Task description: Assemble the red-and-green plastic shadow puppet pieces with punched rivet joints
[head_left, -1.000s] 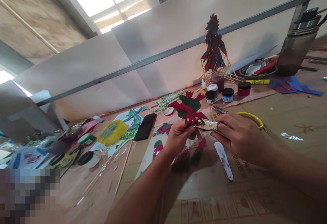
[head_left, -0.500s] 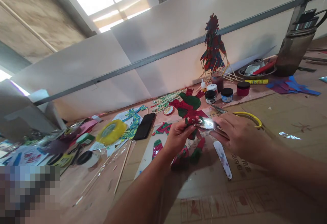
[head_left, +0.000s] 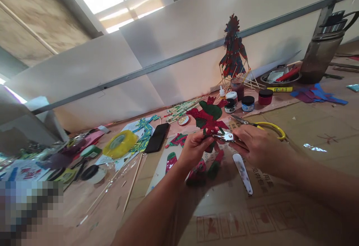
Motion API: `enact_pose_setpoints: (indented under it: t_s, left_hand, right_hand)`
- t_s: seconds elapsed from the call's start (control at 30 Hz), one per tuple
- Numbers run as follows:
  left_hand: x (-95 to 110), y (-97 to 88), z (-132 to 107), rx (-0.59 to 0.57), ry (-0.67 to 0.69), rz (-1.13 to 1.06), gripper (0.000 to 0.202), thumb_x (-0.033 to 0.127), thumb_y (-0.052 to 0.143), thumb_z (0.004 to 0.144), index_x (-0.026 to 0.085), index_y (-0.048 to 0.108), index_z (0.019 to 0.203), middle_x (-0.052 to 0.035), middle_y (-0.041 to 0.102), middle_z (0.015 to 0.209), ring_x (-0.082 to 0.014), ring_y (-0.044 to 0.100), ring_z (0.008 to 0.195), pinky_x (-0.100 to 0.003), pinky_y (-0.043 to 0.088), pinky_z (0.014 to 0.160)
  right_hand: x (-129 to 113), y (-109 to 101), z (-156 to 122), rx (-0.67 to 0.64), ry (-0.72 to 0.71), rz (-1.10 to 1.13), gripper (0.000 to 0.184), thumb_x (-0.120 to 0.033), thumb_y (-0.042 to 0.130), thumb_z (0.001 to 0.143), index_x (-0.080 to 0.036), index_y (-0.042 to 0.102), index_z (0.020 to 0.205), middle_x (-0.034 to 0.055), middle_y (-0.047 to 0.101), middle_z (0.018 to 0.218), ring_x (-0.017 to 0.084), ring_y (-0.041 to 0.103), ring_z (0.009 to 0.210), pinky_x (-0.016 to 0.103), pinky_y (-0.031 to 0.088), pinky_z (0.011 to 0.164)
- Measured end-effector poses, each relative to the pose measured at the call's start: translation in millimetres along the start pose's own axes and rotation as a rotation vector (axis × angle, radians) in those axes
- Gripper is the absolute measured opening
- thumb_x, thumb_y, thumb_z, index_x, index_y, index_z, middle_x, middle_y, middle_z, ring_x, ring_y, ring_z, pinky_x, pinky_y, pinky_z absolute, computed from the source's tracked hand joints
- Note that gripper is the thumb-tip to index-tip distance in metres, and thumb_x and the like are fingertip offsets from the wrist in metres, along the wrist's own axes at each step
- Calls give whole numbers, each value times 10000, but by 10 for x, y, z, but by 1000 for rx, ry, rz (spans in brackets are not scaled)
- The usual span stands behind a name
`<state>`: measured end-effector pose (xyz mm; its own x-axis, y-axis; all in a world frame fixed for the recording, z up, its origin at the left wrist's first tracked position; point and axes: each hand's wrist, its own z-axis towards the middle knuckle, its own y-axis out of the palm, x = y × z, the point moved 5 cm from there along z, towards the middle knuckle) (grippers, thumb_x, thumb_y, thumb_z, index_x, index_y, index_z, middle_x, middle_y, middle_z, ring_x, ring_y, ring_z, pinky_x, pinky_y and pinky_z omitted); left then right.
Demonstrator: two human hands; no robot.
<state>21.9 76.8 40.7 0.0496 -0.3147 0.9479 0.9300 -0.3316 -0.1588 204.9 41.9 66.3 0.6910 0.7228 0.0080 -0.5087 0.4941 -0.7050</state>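
Note:
My left hand [head_left: 193, 151] is closed on a red and green painted cut-out figure [head_left: 209, 111], pinching its lower edge between thumb and fingers. My right hand [head_left: 256, 145] wraps round the handles of a silver hole punch [head_left: 226, 136], whose head meets the cut-out right beside my left fingertips. Whether the jaws are pressed together there, I cannot tell. Beneath my hands lie more red and green pieces [head_left: 215, 165] on a pale sheet. A white, stained flat stick [head_left: 242, 174] lies just below my right hand. Yellow-handled scissors [head_left: 270, 130] rest beyond that hand, partly covered by it.
At the back, a dark red-blue figure [head_left: 233, 51] stands on thin sticks behind paint jars [head_left: 248, 103]. A tall bottle [head_left: 322, 51] is at the right. To the left are a black phone [head_left: 157, 137], a yellow tape roll [head_left: 120, 143], a loose stick [head_left: 133, 182] and cluttered papers.
The view has shifted slightly, so everything sits a little further left. The punch's head has tilted a bit and its glare has faded. Both hands keep their holds.

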Motion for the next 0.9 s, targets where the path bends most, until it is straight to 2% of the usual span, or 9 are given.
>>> enact_pose_setpoints:
  t_s: [0.1,0.33,0.5,0.9]
  left_hand:
    - [-8,-3,5,-16,9,65,366,489,643,891,153,768,965,-56,688,689,-101,541,528,-207,412,484]
    - [-2,13,17,-35,-4,122,373,487,611,913,155,776,945,-46,675,660,-93,508,511,-206,384,479]
    - [49,29,17,-37,31,158,361,475,597,926,167,783,951,-62,706,729,-103,546,558,-215,400,511]
    - [45,-2,1,-25,82,227,371,477,581,934,174,791,977,-57,693,682,-109,527,555,-214,419,517]
  right_hand:
    - [35,71,-9,-21,26,-10,141,-284,494,986,-194,571,908,48,642,781,207,625,716,311,442,638]
    - [85,239,-38,-95,113,18,64,-185,539,937,-191,595,907,78,677,864,228,647,804,332,481,714]
    - [89,227,-46,-80,107,19,98,-191,518,952,-191,594,889,85,675,865,238,639,817,341,469,721]
    - [116,194,-50,-139,115,0,146,-241,492,977,-180,585,883,83,653,818,226,616,758,312,440,679]
